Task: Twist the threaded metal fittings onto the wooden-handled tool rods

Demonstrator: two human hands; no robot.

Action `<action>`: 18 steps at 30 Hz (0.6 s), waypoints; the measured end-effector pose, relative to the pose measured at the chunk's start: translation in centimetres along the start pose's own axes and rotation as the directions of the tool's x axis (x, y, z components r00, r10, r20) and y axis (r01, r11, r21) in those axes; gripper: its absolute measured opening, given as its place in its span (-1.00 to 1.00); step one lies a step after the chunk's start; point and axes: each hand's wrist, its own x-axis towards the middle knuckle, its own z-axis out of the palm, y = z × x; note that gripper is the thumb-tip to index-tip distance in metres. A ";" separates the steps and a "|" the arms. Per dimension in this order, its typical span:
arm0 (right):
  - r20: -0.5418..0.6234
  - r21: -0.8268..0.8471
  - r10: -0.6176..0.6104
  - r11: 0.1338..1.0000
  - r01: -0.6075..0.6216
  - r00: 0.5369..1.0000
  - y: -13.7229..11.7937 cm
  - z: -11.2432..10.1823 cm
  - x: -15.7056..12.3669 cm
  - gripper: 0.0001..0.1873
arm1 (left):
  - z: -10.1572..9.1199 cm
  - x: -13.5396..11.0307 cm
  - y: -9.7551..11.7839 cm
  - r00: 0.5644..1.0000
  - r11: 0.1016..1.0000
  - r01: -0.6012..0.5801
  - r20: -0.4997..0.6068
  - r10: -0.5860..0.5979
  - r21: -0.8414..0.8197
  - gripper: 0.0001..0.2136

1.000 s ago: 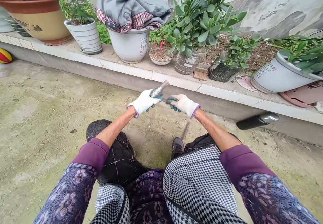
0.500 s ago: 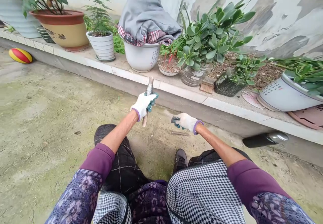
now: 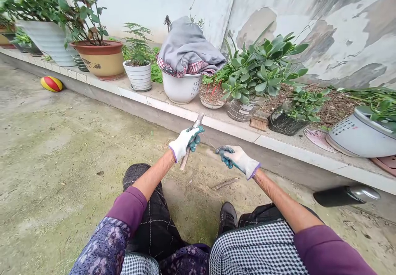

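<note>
My left hand, in a white glove with green-coated fingers, is closed around a short wooden stick. Pale, shiny thin wire or string is wound around the stick's upper part, above the fist. A thin strand runs from there across to my right hand. That hand wears a matching glove, and its thumb and fingers are pinched on the strand's end. Whether the strand is wire or string I cannot tell. Another stick lies on the ground below my right hand.
A tiled ledge with several potted plants crosses ahead. Grey cloth covers a white pot. On the ledge lies a brush. A black bottle is on the ground at right, a red-yellow ball at far left.
The view has shifted, so the surroundings appear lower and mostly farther right. The stick in my left hand leans more to the right. A strand between my hands now shows.
</note>
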 end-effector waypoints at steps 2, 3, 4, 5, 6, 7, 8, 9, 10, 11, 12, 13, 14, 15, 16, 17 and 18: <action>-0.001 -0.107 0.057 0.993 -0.057 0.998 -0.2 0.3 -0.4 -0.76 | 0.0 0.0 0.2 0.999 1.000 -0.008 0.053 0.010 -0.030 -0.67; 0.001 -0.164 0.074 0.984 -0.073 0.997 -0.4 0.5 -0.6 -0.76 | 0.0 0.0 0.2 0.999 1.000 -0.010 0.047 0.011 -0.024 -0.66; 0.005 -0.218 0.085 0.973 -0.082 0.996 -0.5 0.6 -0.8 -0.76 | 0.1 0.0 0.1 1.000 1.000 -0.010 0.024 0.010 -0.005 -0.67; 0.011 -0.265 0.091 0.960 -0.085 0.996 -0.5 0.7 -1.0 -0.75 | 0.1 0.0 0.0 1.000 1.000 -0.012 -0.012 0.013 0.026 -0.69; 0.020 -0.302 0.093 0.950 -0.082 0.996 -0.5 0.8 -1.1 -0.75 | 0.2 0.1 -0.2 0.999 0.998 -0.015 -0.047 0.018 0.062 -0.71; 0.031 -0.330 0.089 0.941 -0.074 0.996 -0.4 0.9 -1.2 -0.74 | 0.3 0.2 -0.4 0.997 0.995 -0.019 -0.071 0.026 0.096 -0.72; 0.047 -0.351 0.083 0.934 -0.061 0.995 -0.3 0.9 -1.3 -0.73 | 0.4 0.2 -0.6 0.996 0.992 -0.024 -0.082 0.035 0.124 -0.73; 0.062 -0.371 0.075 0.927 -0.047 0.995 -0.1 0.9 -1.3 -0.72 | 0.4 0.3 -0.8 0.996 0.989 -0.035 -0.080 0.047 0.147 -0.73; 0.077 -0.391 0.065 0.920 -0.030 0.995 0.0 1.0 -1.3 -0.71 | 0.4 0.4 -1.0 0.996 0.985 -0.048 -0.072 0.061 0.166 -0.72; 0.092 -0.414 0.057 0.910 -0.014 0.994 0.1 1.0 -1.3 -0.71 | 0.4 0.4 -1.3 0.995 0.980 -0.060 -0.066 0.073 0.189 -0.71; 0.107 -0.438 0.051 0.899 0.001 0.993 0.2 1.1 -1.4 -0.71 | 0.5 0.5 -1.5 0.995 0.974 -0.062 -0.064 0.078 0.219 -0.71; 0.123 -0.462 0.052 0.887 0.011 0.991 0.2 1.2 -1.4 -0.71 | 0.5 0.5 -1.7 0.995 0.965 -0.056 -0.070 0.076 0.255 -0.72; 0.137 -0.485 0.061 0.875 0.014 0.989 0.2 1.3 -1.4 -0.72 | 0.5 0.5 -1.8 0.995 0.955 -0.044 -0.077 0.070 0.294 -0.73; 0.152 -0.508 0.072 0.861 0.016 0.986 0.2 1.4 -1.4 -0.73 | 0.5 0.6 -2.0 0.995 0.944 -0.027 -0.082 0.057 0.330 -0.75; 0.167 -0.528 0.083 0.849 0.018 0.982 0.3 1.4 -1.4 -0.74 | 0.5 0.6 -2.1 0.996 0.933 -0.009 -0.083 0.041 0.359 -0.76; 0.178 -0.544 0.096 0.839 0.017 0.979 0.5 1.4 -1.3 -0.74 | 0.5 0.6 -2.2 0.996 0.927 0.006 -0.081 0.026 0.375 -0.78; 0.187 -0.553 0.107 0.833 0.015 0.977 0.7 1.4 -1.2 -0.74 | 0.6 0.5 -2.2 0.997 0.924 0.015 -0.078 0.016 0.382 -0.78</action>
